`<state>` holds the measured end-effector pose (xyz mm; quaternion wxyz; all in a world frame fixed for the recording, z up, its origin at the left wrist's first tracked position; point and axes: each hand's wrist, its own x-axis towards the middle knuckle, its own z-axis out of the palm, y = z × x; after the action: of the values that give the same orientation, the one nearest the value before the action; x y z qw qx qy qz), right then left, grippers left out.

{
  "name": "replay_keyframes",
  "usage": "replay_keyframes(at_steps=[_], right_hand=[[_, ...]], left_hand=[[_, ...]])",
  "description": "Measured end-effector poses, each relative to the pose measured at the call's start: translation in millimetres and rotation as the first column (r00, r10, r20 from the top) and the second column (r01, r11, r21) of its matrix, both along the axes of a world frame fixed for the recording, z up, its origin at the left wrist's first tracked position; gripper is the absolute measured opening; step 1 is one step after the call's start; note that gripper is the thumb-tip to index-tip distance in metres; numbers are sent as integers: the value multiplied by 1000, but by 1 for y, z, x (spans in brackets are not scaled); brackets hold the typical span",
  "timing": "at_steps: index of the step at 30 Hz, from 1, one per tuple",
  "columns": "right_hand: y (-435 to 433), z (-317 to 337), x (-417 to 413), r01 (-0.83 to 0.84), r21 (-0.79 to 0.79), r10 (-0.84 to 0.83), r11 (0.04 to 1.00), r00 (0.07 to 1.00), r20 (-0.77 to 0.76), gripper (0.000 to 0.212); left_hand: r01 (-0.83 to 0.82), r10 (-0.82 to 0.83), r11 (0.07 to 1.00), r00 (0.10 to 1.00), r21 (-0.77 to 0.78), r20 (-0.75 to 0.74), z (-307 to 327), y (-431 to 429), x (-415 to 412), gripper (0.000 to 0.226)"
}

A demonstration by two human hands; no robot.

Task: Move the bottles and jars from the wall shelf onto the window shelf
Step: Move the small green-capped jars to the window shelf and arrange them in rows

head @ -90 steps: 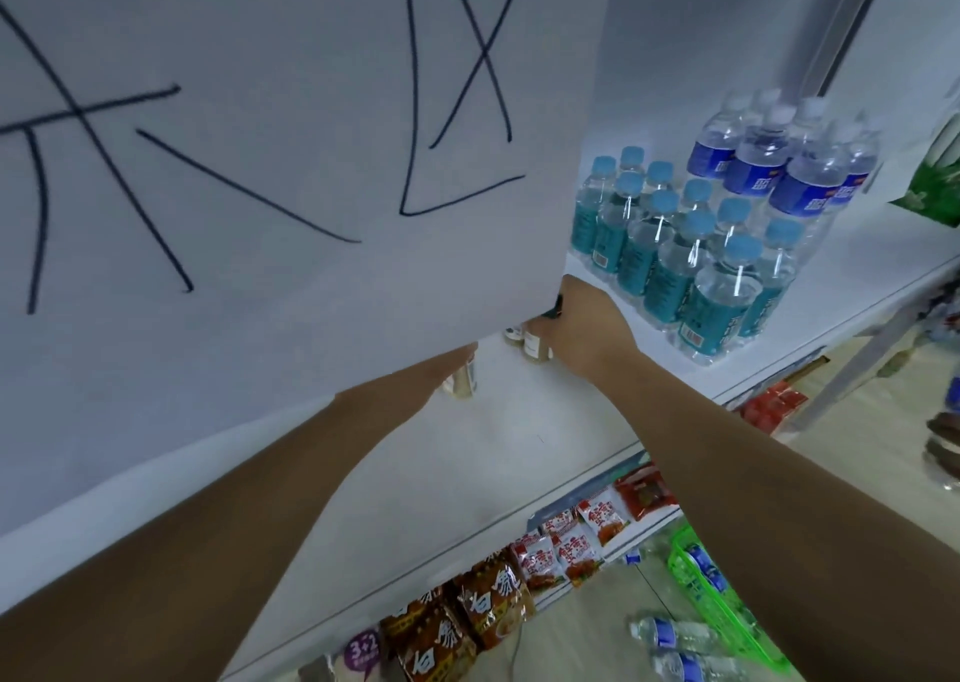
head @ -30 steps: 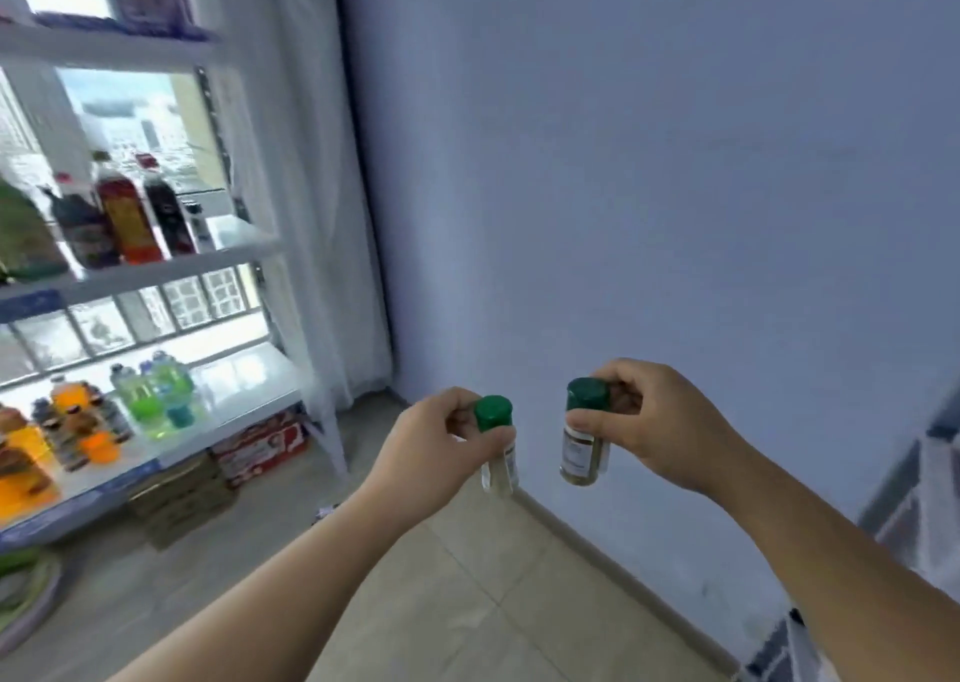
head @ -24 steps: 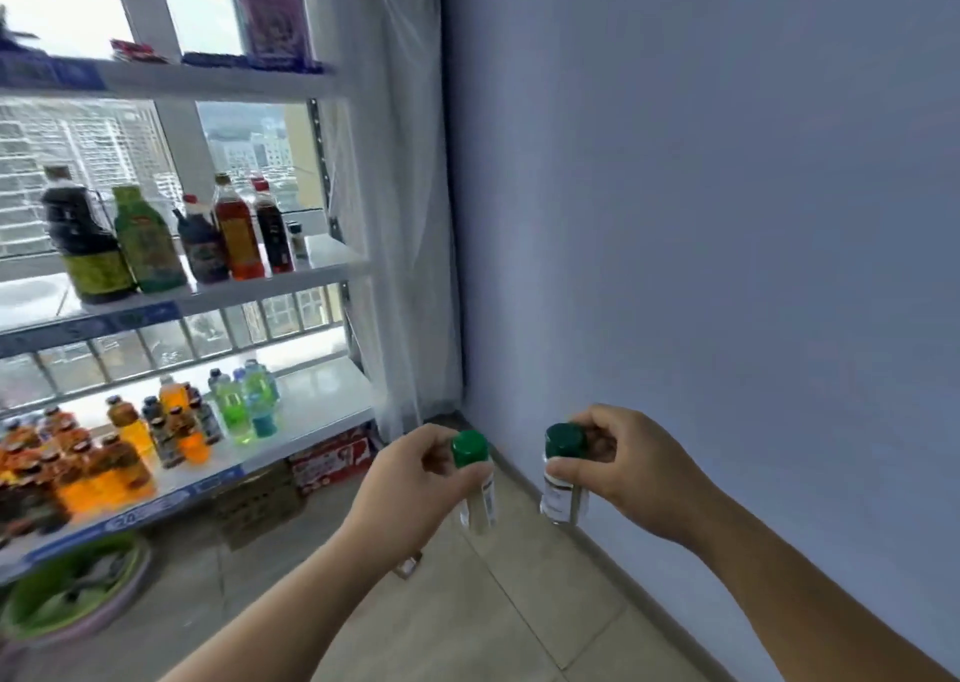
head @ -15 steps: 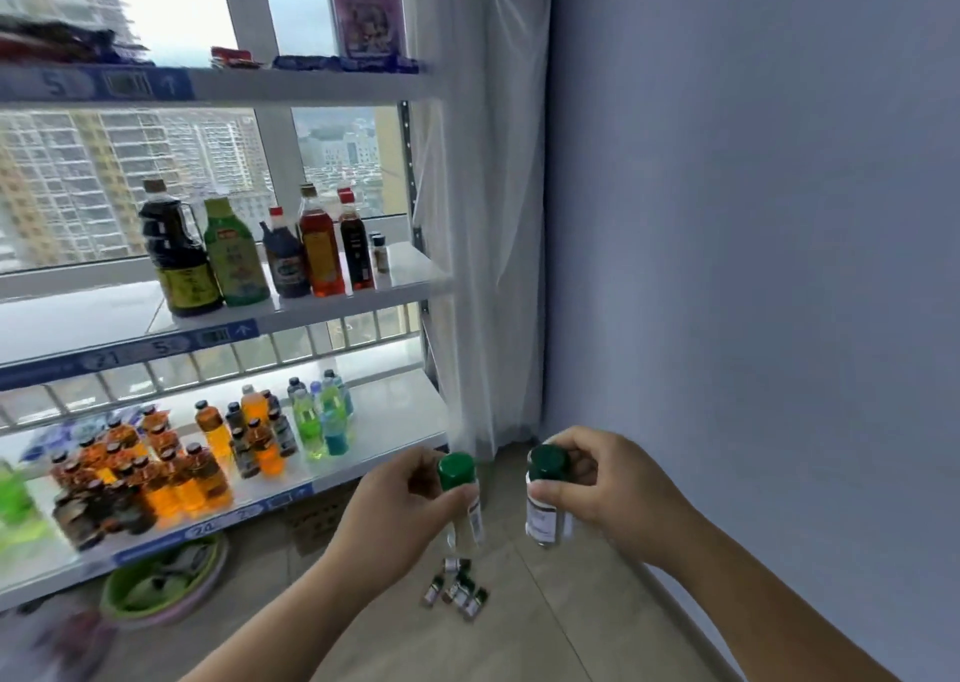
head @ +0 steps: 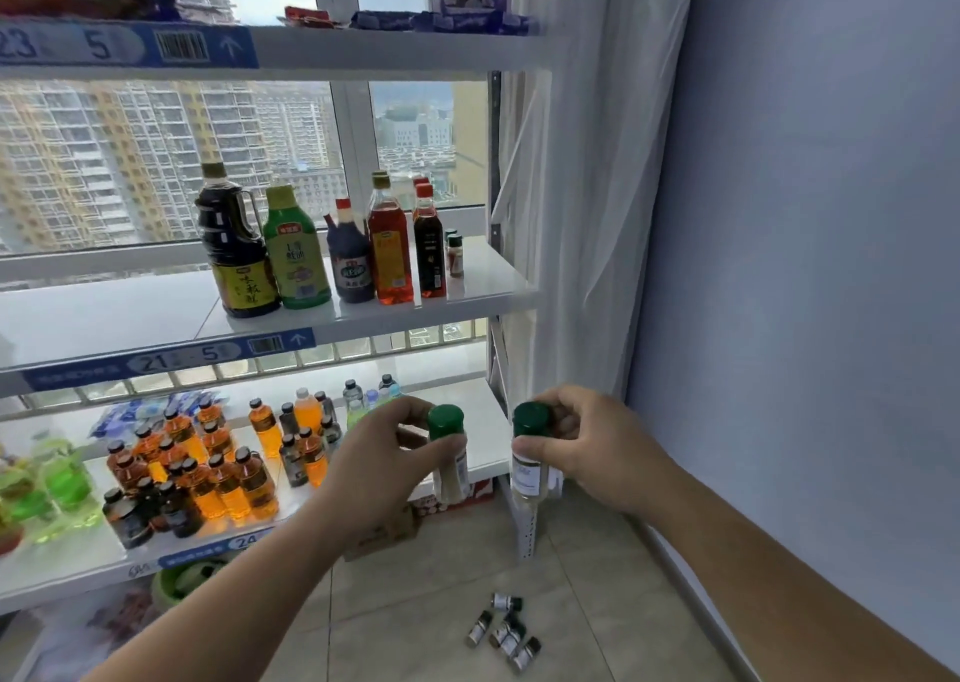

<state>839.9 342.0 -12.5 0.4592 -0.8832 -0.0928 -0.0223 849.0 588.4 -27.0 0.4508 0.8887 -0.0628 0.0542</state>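
My left hand (head: 387, 460) grips a small clear jar with a green lid (head: 448, 453), held upright. My right hand (head: 592, 447) grips a second green-lidded jar (head: 530, 458) with a white label, also upright. Both jars hang in front of the window shelf (head: 483, 286), level with its lower board. On the middle board stand several sauce and oil bottles (head: 291, 250) and two small spice jars (head: 454, 253) at the right end.
The lower board (head: 483, 416) carries several orange, dark and green drink bottles. Several small jars (head: 506, 632) lie on the tiled floor below my hands. A white curtain (head: 587, 188) and a blue wall (head: 805, 266) close off the right side.
I turned from the wall shelf, holding one jar in each hand. The view swung left across the blue wall until the window shelf came nearer.
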Motion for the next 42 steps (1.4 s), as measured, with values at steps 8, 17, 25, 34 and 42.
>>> replay_keyframes(at_steps=[8, 17, 25, 34, 42], right_hand=[[25, 12, 130, 39, 35, -41, 999, 998, 51, 47], [18, 2, 235, 75, 93, -82, 993, 995, 64, 37], [-20, 0, 332, 29, 90, -33, 996, 999, 43, 35], [-49, 6, 425, -35, 69, 34, 997, 999, 23, 36], [-60, -3, 464, -27, 82, 27, 996, 1000, -4, 33]], left_hand=[[3, -4, 1000, 1000, 14, 24, 27, 19, 149, 22], [103, -160, 951, 971, 293, 176, 69, 14, 293, 48], [185, -345, 780, 925, 598, 163, 112, -26, 410, 52], [148, -349, 441, 937, 885, 18, 129, -76, 515, 37], [127, -246, 242, 967, 962, -66, 105, -86, 576, 39]])
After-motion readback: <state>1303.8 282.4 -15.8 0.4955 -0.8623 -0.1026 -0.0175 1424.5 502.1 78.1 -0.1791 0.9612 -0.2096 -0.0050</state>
